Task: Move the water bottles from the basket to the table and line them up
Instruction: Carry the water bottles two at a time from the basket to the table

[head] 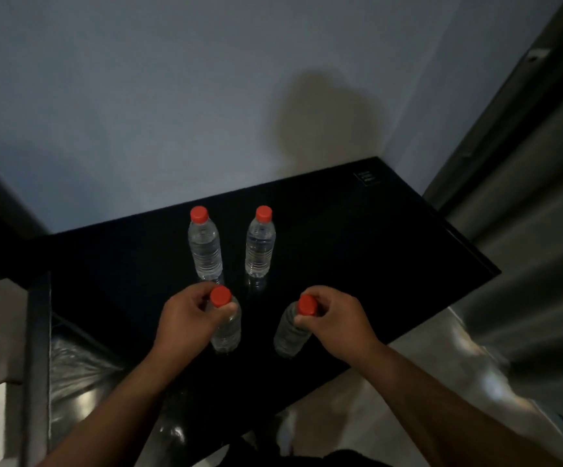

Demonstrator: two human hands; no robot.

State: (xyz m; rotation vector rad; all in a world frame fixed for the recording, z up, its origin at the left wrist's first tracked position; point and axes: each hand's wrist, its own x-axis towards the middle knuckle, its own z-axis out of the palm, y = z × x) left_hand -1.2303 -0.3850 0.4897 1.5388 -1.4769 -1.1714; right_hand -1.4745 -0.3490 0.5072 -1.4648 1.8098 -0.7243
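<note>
Both hands are holding bottles by the neck, one each: the left hand is curling fingers and thumb round the near left bottle just under its red cap, and the right hand is gripping the near right bottle the same way. Both bottles are reaching down from the hands over the near part of the table. The left one is standing close to upright, while the right one is leaning, its base swung toward the left. Whether either base is touching the table is unclear. The far left bottle and far right bottle are standing upright side by side beyond the hands, apart from them. Each hand is sitting almost straight behind one of the pair, so the set-down is probably turning on straightening the right bottle and squaring it with the others. The basket is not showing.
</note>
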